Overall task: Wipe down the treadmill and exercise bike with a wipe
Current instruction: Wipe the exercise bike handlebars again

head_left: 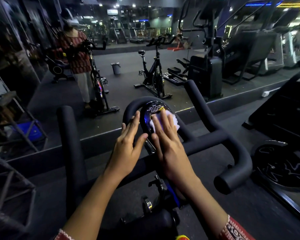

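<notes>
At the exercise bike [206, 144], the right hand [168, 144] lies flat, fingers straight and together, pressing a crumpled white wipe [175, 120] onto the round console [153, 108] in the middle of the bars. The wipe covers the console's lower right part and shows past the fingertips. The left hand [128, 146] is spread open just beside it, holding nothing, its fingers resting against the padded handlebar loop [128, 109] left of the console. A weight plate [281, 163] stands to the right.
</notes>
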A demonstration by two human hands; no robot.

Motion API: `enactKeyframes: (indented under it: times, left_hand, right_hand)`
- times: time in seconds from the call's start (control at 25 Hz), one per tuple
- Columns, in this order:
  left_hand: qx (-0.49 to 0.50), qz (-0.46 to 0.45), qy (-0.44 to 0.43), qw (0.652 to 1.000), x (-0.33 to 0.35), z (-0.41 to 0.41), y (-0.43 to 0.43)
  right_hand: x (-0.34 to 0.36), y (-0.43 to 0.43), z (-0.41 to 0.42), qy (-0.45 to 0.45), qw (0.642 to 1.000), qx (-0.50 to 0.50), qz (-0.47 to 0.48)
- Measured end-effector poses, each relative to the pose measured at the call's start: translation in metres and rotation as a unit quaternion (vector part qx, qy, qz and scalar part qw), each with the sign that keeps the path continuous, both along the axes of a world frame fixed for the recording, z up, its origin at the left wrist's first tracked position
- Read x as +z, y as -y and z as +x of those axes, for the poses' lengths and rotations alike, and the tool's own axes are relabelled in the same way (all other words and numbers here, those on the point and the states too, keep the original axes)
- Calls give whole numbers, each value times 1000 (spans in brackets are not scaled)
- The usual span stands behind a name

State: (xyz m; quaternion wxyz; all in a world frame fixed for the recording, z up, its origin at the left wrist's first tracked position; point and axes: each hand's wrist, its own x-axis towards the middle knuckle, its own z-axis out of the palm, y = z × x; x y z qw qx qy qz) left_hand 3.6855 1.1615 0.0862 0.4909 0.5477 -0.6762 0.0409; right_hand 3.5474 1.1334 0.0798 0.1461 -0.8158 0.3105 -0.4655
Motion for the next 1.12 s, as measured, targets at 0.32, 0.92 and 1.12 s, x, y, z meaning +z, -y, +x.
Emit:
enactKeyframes:
  times: [0.32, 0.92, 1.12]
  left_hand:
    - [-3, 8, -1, 1000, -1, 0, -1]
    - [-5, 6, -1, 1000, 2, -2, -3]
    - [-6, 7, -7, 1000, 2, -1, -4]
  right_hand:
    - [20, 12, -5, 249, 962, -91, -71]
    - [2, 6, 9, 46, 995, -28, -84]
    - [-1, 13, 3, 29, 993, -58, -94]
